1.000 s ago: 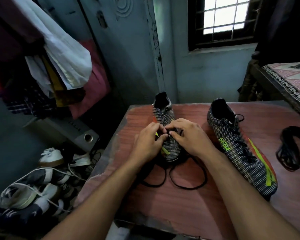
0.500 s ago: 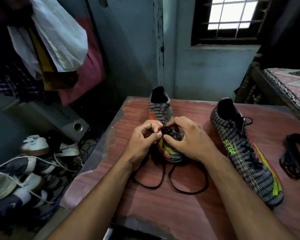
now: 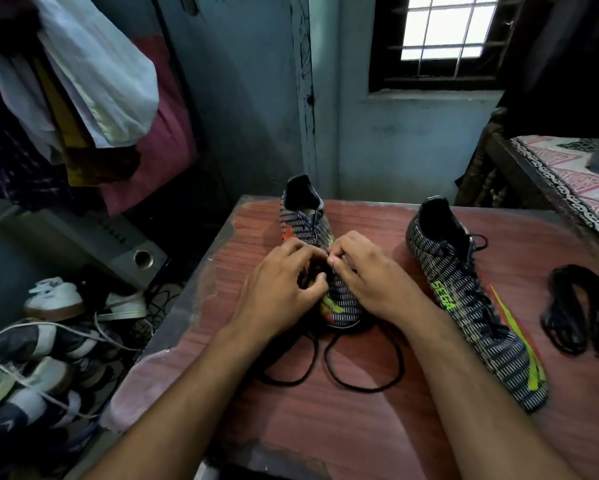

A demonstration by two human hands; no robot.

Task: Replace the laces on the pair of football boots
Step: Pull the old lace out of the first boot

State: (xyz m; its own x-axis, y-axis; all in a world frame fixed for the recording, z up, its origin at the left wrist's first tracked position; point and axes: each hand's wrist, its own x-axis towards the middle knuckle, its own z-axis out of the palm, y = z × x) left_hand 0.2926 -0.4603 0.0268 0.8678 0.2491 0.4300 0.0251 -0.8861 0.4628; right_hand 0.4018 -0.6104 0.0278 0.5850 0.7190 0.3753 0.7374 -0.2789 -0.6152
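A: Status, nearest item first?

B: The black lace (image 3: 362, 370) trails in two slack loops over the table (image 3: 325, 427) edge side. Beyond them, left hand (image 3: 279, 289) and right hand (image 3: 372, 282) curl their fingertips over the eyelets of the near boot (image 3: 308, 226); each appears to pinch the lace.

A: Step?

B: Likely threading a lower eyelet. Next: draw the slack through evenly. The second boot (image 3: 464, 306), at right, is already laced; a lace bundle (image 3: 575, 306) lies beside it.
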